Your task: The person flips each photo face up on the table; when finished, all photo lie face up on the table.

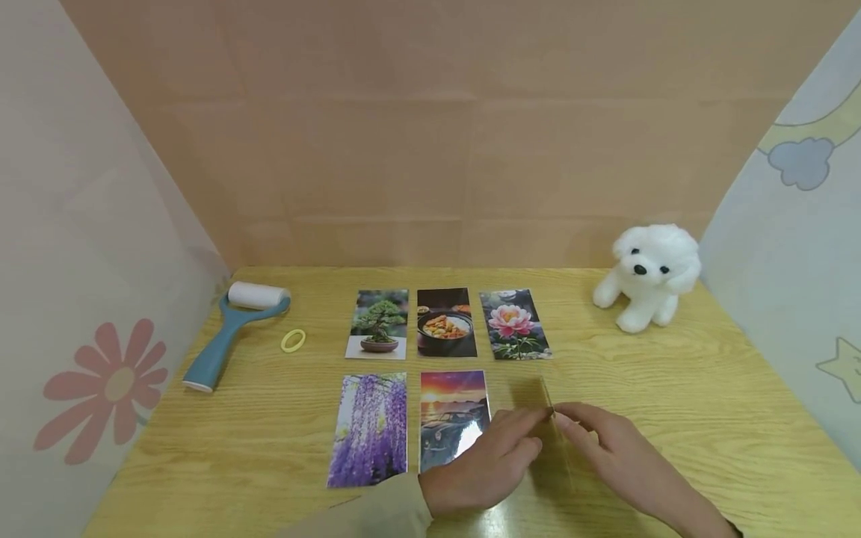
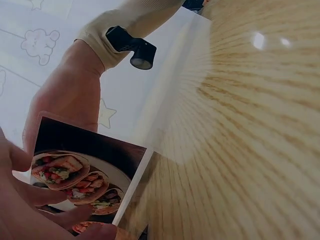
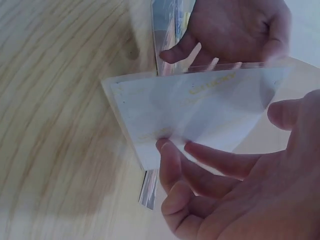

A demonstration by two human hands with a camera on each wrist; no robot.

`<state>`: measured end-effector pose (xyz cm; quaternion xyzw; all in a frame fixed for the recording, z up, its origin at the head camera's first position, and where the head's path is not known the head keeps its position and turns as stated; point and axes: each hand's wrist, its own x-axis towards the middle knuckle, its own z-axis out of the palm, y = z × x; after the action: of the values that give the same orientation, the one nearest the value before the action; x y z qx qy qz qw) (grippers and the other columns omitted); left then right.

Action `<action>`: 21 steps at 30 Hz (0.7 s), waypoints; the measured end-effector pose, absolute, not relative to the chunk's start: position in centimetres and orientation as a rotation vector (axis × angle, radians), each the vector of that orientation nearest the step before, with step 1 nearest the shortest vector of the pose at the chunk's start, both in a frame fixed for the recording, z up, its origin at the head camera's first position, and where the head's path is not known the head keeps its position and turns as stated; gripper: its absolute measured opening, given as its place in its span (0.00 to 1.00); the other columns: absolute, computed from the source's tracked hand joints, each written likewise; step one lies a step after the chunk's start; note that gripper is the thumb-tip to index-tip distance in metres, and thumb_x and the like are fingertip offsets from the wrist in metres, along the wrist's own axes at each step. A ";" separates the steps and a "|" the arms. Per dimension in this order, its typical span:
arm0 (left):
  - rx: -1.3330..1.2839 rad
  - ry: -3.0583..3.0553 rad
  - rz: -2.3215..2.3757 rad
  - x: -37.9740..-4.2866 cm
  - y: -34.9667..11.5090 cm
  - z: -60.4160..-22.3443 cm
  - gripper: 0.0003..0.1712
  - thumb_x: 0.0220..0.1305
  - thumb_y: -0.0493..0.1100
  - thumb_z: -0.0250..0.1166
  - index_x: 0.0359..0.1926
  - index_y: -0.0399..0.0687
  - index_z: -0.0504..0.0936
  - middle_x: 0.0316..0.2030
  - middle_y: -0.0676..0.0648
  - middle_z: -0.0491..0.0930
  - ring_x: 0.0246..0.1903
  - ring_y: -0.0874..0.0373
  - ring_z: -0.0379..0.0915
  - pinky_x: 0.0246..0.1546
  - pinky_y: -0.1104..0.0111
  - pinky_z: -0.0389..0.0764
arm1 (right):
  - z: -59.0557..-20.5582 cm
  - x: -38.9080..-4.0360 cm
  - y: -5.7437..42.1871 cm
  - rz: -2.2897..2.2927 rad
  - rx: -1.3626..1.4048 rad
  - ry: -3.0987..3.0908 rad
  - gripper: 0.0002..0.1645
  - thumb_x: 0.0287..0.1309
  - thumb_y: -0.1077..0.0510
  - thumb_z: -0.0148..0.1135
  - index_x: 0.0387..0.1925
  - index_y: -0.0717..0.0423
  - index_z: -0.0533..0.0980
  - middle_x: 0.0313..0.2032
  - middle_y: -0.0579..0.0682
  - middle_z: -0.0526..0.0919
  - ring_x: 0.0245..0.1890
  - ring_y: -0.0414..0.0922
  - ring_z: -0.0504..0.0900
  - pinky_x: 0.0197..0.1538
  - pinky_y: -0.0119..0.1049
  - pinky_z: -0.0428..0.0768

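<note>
A glossy photo card (image 1: 562,452) stands tilted up on the table at the front right, seen nearly edge-on from above. Both hands hold it, fingertips meeting at its upper edge. My left hand (image 1: 487,456) has its fingers on the picture side, where filled tacos (image 2: 85,180) show on a plate. On the pale, yellow-printed back (image 3: 200,110) lie the bent fingers of my right hand (image 1: 615,448). Just left of the card, my left hand and wrist partly cover the sunset-and-car card (image 1: 454,407).
A bonsai card (image 1: 380,321), a rice-bowl card (image 1: 444,325) and a peony card (image 1: 514,321) form the back row. The wisteria card (image 1: 370,430) lies front left. Further left are a lint roller (image 1: 229,329) and yellow ring (image 1: 282,342); a white plush dog (image 1: 646,280) sits back right.
</note>
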<state>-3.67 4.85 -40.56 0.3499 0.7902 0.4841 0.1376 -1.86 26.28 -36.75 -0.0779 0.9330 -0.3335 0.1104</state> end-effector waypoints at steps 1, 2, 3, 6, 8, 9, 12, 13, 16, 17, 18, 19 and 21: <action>0.998 2.288 1.380 -3.6 4.8 -40.5 0.31 0.75 0.46 0.41 0.76 0.50 0.65 0.68 0.55 0.68 0.65 0.61 0.60 0.64 0.62 0.64 | -36.7 -1.8 26.3 -0.981 -0.245 2.751 0.30 0.78 0.39 0.45 0.62 0.55 0.78 0.59 0.50 0.80 0.59 0.51 0.78 0.56 0.52 0.78; 0.982 2.288 1.354 -3.6 4.8 -40.5 0.31 0.73 0.46 0.44 0.76 0.52 0.65 0.68 0.56 0.68 0.64 0.62 0.59 0.63 0.62 0.65 | -36.7 -1.8 26.3 -0.990 -0.263 2.757 0.29 0.78 0.40 0.45 0.62 0.55 0.78 0.59 0.49 0.80 0.59 0.50 0.78 0.55 0.50 0.78; 0.972 2.294 1.321 -3.6 4.7 -40.5 0.33 0.71 0.46 0.46 0.76 0.53 0.64 0.67 0.56 0.67 0.64 0.62 0.59 0.62 0.62 0.66 | -36.6 -1.7 26.4 -0.995 -0.285 2.766 0.28 0.79 0.42 0.44 0.62 0.54 0.78 0.59 0.49 0.80 0.59 0.49 0.79 0.54 0.48 0.79; 0.944 2.319 1.219 -3.6 4.7 -40.3 0.36 0.68 0.48 0.53 0.77 0.57 0.63 0.65 0.57 0.67 0.61 0.62 0.58 0.58 0.62 0.68 | -36.5 -1.5 26.5 -1.023 -0.322 2.799 0.25 0.80 0.45 0.44 0.62 0.54 0.77 0.58 0.48 0.81 0.56 0.47 0.80 0.51 0.41 0.80; 0.938 2.344 1.164 -3.5 4.6 -40.2 0.37 0.67 0.50 0.56 0.77 0.59 0.62 0.63 0.57 0.66 0.60 0.62 0.58 0.56 0.63 0.69 | -36.3 -1.4 26.6 -1.048 -0.334 2.821 0.23 0.80 0.48 0.44 0.62 0.54 0.77 0.56 0.47 0.83 0.53 0.45 0.81 0.49 0.39 0.81; 0.942 2.361 1.143 -3.5 4.6 -40.2 0.38 0.67 0.51 0.57 0.77 0.59 0.62 0.63 0.57 0.66 0.60 0.62 0.58 0.56 0.63 0.69 | -36.3 -1.4 26.6 -1.055 -0.328 2.838 0.22 0.80 0.48 0.44 0.62 0.53 0.77 0.54 0.47 0.83 0.52 0.45 0.82 0.48 0.39 0.81; 0.955 2.406 1.108 -3.5 4.6 -40.3 0.39 0.66 0.52 0.60 0.77 0.62 0.62 0.61 0.56 0.67 0.59 0.61 0.58 0.55 0.63 0.69 | -36.1 -1.4 26.8 -1.078 -0.296 2.887 0.20 0.79 0.51 0.48 0.60 0.54 0.78 0.50 0.46 0.86 0.49 0.46 0.84 0.45 0.40 0.82; 0.953 2.411 1.107 -3.5 4.6 -40.3 0.40 0.65 0.52 0.61 0.78 0.63 0.61 0.60 0.56 0.67 0.58 0.61 0.58 0.55 0.63 0.68 | -36.1 -1.4 26.8 -1.083 -0.283 2.901 0.18 0.79 0.52 0.49 0.60 0.54 0.78 0.47 0.46 0.87 0.48 0.46 0.84 0.44 0.41 0.82; 0.939 2.426 1.108 -3.5 4.5 -40.4 0.41 0.64 0.53 0.62 0.77 0.68 0.61 0.58 0.55 0.66 0.58 0.61 0.58 0.55 0.62 0.68 | -36.1 -1.3 26.9 -1.105 -0.206 2.923 0.16 0.77 0.55 0.53 0.59 0.54 0.78 0.42 0.43 0.88 0.45 0.47 0.86 0.42 0.40 0.81; 0.930 2.425 1.114 -3.5 4.5 -40.5 0.41 0.64 0.52 0.62 0.77 0.69 0.61 0.58 0.55 0.66 0.58 0.61 0.58 0.55 0.61 0.68 | -36.1 -1.3 27.0 -1.114 -0.183 2.929 0.16 0.76 0.56 0.54 0.59 0.54 0.78 0.41 0.43 0.88 0.44 0.46 0.86 0.41 0.39 0.81; 0.920 2.424 1.122 -3.5 4.4 -40.5 0.41 0.64 0.52 0.62 0.77 0.71 0.61 0.59 0.54 0.65 0.58 0.60 0.58 0.54 0.60 0.69 | -36.2 -1.2 27.0 -1.124 -0.154 2.932 0.16 0.76 0.56 0.54 0.59 0.53 0.78 0.40 0.42 0.88 0.43 0.45 0.87 0.40 0.38 0.81; 0.905 2.416 1.139 -3.5 4.4 -40.5 0.41 0.64 0.52 0.63 0.77 0.73 0.61 0.59 0.54 0.64 0.59 0.60 0.57 0.54 0.59 0.68 | -36.2 -1.2 27.0 -1.135 -0.132 2.937 0.16 0.76 0.56 0.55 0.59 0.53 0.78 0.39 0.42 0.88 0.41 0.43 0.87 0.39 0.37 0.81; 0.872 2.410 1.173 -3.5 4.3 -40.6 0.41 0.64 0.51 0.63 0.76 0.76 0.60 0.62 0.52 0.63 0.60 0.59 0.57 0.54 0.57 0.69 | -36.3 -1.2 27.0 -1.165 -0.091 2.952 0.15 0.75 0.57 0.55 0.59 0.53 0.78 0.39 0.43 0.88 0.38 0.39 0.86 0.37 0.35 0.80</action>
<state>-3.53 4.32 -40.55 0.3052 0.8440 0.4107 0.1608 -1.16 27.05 -36.30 -0.0287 0.9296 -0.3671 -0.0165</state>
